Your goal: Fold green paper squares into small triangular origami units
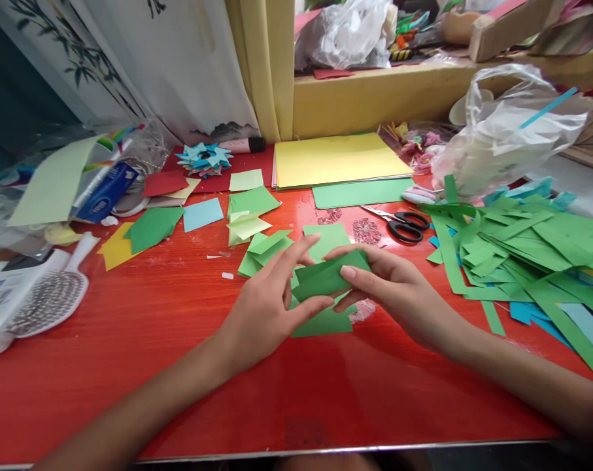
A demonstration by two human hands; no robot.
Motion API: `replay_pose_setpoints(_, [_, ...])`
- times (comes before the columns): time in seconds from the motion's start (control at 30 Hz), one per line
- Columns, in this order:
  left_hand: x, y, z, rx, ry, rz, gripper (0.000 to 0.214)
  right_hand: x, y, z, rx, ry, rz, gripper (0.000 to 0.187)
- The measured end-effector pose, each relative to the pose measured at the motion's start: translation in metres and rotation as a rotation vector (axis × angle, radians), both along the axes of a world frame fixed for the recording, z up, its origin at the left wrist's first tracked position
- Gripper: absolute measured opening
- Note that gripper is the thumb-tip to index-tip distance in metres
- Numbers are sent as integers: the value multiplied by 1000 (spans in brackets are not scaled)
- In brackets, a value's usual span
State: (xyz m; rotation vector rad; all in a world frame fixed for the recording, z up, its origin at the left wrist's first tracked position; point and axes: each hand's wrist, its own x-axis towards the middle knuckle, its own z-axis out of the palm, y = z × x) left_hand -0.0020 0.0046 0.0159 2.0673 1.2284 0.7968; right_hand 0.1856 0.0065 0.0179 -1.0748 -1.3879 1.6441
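Green paper (328, 278), folded into a long, narrow piece, is held between both hands just above the red surface (178, 366). The left hand (267, 307) pinches its near end, thumb against the lower edge and fingers stretched out over the top. The right hand (394, 288) grips the other end, thumb pressed on the upper face and fingers curled beneath. Directly under the hands lies another green sheet (323, 323), flat on the surface.

Just beyond the left hand sit several small folded green pieces (264, 252). Beyond the right hand lie black-handled scissors (401, 224), and further back a stack of yellow sheets (338, 159). To the right of the right hand spreads a loose heap of green strips (522, 255), with a crumpled plastic bag (502, 140) behind it. Well to the left of the left hand rests a white hairbrush (48, 304). Far back on that side lies a blue paper star (204, 159).
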Motion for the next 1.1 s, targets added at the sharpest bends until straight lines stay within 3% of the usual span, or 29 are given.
replay_pose_setpoints(0.2, [-1,5,1,-299,-207,23,33,-1,-1,0,-55,47,-19,25])
replay_pose_setpoints(0.3, [0,5,0,-367,-307,9,29,-2,0,-2,-67,42,-17,26])
replay_pose_setpoints(1.1, [3,-1,-4,-289,-312,11,20,-2,0,-4,-42,-20,-27,21])
